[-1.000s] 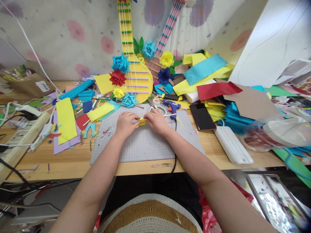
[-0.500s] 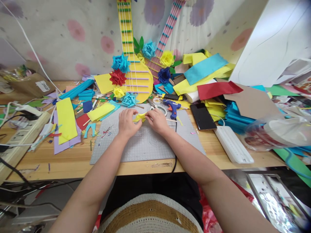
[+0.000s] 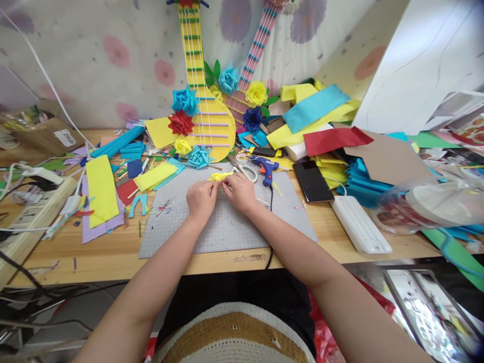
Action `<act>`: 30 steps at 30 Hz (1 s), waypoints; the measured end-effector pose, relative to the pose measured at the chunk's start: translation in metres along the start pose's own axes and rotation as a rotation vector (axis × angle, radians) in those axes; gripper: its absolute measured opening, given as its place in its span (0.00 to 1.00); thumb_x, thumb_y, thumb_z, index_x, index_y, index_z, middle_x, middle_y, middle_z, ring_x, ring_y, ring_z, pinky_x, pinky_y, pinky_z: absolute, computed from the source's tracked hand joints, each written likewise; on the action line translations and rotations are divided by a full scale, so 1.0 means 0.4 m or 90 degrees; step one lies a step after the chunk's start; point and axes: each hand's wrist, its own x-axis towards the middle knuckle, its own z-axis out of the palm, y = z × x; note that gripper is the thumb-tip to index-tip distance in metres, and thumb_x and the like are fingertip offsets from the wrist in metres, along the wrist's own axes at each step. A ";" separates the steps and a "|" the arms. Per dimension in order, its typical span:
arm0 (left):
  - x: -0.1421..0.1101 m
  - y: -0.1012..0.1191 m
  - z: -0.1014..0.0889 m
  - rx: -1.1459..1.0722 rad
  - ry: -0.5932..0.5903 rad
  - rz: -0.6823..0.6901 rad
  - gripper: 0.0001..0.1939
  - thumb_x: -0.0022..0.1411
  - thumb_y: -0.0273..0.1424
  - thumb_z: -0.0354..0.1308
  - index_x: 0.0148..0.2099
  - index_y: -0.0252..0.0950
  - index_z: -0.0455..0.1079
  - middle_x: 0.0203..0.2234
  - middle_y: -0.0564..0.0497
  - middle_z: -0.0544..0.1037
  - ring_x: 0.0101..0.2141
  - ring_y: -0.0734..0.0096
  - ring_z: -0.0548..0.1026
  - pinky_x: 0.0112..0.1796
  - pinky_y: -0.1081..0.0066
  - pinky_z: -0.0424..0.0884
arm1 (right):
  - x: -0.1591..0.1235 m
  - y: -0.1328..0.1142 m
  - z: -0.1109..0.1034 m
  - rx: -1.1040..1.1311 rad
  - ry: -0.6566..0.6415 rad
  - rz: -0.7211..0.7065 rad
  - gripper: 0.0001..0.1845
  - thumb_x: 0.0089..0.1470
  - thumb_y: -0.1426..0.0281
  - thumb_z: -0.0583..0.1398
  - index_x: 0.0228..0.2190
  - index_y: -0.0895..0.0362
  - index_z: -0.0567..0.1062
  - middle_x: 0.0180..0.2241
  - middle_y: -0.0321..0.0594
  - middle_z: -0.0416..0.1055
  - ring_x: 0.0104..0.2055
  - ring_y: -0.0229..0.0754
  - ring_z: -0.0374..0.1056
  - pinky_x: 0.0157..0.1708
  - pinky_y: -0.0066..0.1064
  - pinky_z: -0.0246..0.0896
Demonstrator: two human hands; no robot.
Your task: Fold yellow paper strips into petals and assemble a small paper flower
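Both hands have shifted nearer the person. The left hand (image 3: 201, 197) and right hand (image 3: 239, 190) pinch the small yellow folded paper piece (image 3: 220, 176) over the grey cutting mat (image 3: 227, 227); folding appears unfinished, the flower shape not yet formed.

Both hands, left hand (image 3: 201, 197) and right hand (image 3: 240, 191), rest side by side on the cutting mat (image 3: 227, 229). Paper piece (image 3: 219, 176) lies just beyond their fingertips. Scissors (image 3: 244, 170) and glue gun (image 3: 265, 167) lie beyond the right hand; phone (image 3: 311, 180) further right.
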 end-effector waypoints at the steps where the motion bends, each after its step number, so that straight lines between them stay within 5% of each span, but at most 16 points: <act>1: 0.000 -0.003 0.001 0.004 -0.003 0.002 0.15 0.62 0.37 0.47 0.29 0.37 0.72 0.26 0.48 0.77 0.28 0.67 0.71 0.30 0.68 0.59 | 0.000 0.000 0.001 0.003 0.004 0.002 0.09 0.56 0.68 0.53 0.30 0.56 0.72 0.31 0.43 0.74 0.38 0.44 0.64 0.34 0.33 0.54; 11: 0.003 -0.006 0.010 0.014 0.034 -0.071 0.06 0.54 0.31 0.53 0.25 0.38 0.65 0.23 0.51 0.72 0.28 0.68 0.69 0.28 0.69 0.58 | -0.001 -0.012 0.001 -0.016 -0.049 0.041 0.11 0.57 0.66 0.52 0.33 0.56 0.73 0.31 0.42 0.73 0.35 0.42 0.65 0.31 0.30 0.51; 16: 0.010 -0.010 0.003 0.044 0.044 -0.041 0.03 0.53 0.29 0.52 0.28 0.38 0.65 0.24 0.51 0.71 0.29 0.68 0.68 0.30 0.69 0.58 | -0.002 -0.017 -0.007 -0.011 -0.056 0.054 0.12 0.58 0.65 0.51 0.34 0.56 0.74 0.31 0.41 0.73 0.35 0.40 0.66 0.31 0.29 0.50; 23: 0.006 -0.009 0.012 0.079 0.018 -0.016 0.08 0.57 0.35 0.53 0.31 0.37 0.68 0.26 0.50 0.74 0.33 0.64 0.70 0.34 0.66 0.58 | -0.002 -0.012 -0.009 -0.007 -0.077 0.069 0.14 0.59 0.64 0.50 0.36 0.56 0.73 0.33 0.41 0.73 0.38 0.40 0.66 0.35 0.28 0.52; 30: 0.009 -0.014 0.011 0.051 -0.015 -0.038 0.06 0.58 0.31 0.53 0.34 0.38 0.71 0.30 0.49 0.77 0.33 0.65 0.72 0.35 0.66 0.59 | 0.002 -0.019 -0.016 -0.027 -0.138 0.081 0.15 0.61 0.66 0.46 0.39 0.56 0.71 0.37 0.40 0.74 0.39 0.40 0.68 0.34 0.28 0.53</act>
